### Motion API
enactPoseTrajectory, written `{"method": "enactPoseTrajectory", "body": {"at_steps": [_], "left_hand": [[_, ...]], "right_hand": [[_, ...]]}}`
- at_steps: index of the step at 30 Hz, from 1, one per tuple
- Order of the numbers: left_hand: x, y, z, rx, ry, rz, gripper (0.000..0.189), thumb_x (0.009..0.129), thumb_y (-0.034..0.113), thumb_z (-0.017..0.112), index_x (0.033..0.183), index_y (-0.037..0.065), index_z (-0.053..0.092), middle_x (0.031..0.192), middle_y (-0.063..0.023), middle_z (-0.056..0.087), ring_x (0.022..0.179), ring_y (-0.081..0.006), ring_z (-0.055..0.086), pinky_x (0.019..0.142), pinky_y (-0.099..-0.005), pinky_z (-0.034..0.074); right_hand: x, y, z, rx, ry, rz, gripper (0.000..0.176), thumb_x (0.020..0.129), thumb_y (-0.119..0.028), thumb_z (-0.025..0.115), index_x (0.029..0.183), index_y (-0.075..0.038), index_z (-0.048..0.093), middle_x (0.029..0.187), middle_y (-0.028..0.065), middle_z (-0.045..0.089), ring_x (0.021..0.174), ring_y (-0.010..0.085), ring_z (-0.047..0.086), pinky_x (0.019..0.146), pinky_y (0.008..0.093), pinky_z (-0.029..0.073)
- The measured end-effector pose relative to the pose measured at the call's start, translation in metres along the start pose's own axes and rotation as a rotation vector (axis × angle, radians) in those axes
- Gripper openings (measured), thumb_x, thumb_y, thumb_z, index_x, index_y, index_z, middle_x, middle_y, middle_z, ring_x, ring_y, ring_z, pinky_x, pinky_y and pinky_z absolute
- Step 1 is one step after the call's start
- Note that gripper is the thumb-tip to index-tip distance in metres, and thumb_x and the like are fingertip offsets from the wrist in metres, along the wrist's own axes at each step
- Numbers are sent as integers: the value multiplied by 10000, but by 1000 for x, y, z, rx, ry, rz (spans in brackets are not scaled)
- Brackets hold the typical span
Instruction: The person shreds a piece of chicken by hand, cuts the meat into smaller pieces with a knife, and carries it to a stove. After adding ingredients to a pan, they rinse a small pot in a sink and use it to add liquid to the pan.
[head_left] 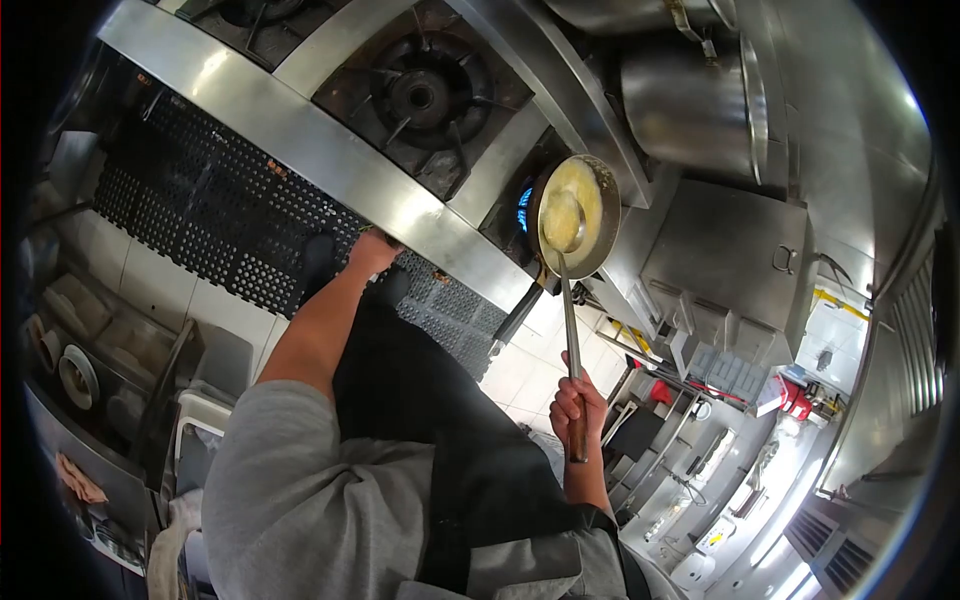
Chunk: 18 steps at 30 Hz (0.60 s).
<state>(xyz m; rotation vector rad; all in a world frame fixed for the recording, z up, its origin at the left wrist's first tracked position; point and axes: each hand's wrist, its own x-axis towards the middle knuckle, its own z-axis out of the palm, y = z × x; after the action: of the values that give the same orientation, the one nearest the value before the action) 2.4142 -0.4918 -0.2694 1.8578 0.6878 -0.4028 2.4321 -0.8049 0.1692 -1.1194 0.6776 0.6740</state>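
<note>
My right hand (pixel 578 405) is wrapped round the wooden end of a long-handled metal ladle (pixel 571 315). The ladle's bowl rests in a pale yellow liquid or batter (pixel 590 205) inside a round pan (pixel 608 228). Under the pan's left side a blue flame (pixel 523 208) burns, and the pan's black handle (pixel 518 314) juts out past the stove's front edge, untouched. My left hand (pixel 373 252) is closed low against the stove's steel front edge (pixel 300 148); its fingertips and what they grip are hidden.
An unlit burner (pixel 420 95) lies left of the pan. Large steel pots (pixel 690 105) stand behind it, and a steel box with a handle (pixel 730 255) is to the right. A perforated black mat (pixel 220 190) covers the floor. Containers and a bowl (pixel 78 378) sit at far left.
</note>
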Motion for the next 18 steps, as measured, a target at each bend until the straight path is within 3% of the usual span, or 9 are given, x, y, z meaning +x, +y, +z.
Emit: {"method": "enactPoseTrajectory", "body": {"at_steps": [4,13,18], "left_hand": [[-8,5,-5,-20,27,-54,616,875,491,792,1241,4,703,1186,-241,736,1110,-410,706,946,-490,571],[-24,30,-20,10,40,-159,641,869,517,780,1224,-11,700,1148,-245,742,1099,-403,710,938,-494,574],[-24,20,-4,7,86,-95,611,872,498,777,1222,3,707,1166,-235,741,1111,-415,700,938,-508,568]], "right_hand": [[-10,-7,2,-28,-42,-28,522,1003,-71,523,1512,11,441,777,50,550,471,121,493,409,296,445],[-18,-14,-5,-460,212,-178,501,935,-5,551,1435,37,530,729,70,553,452,171,522,423,335,497],[-19,-13,-14,-647,307,-227,423,944,-18,560,1365,7,586,715,64,571,452,170,527,424,353,491]]}}
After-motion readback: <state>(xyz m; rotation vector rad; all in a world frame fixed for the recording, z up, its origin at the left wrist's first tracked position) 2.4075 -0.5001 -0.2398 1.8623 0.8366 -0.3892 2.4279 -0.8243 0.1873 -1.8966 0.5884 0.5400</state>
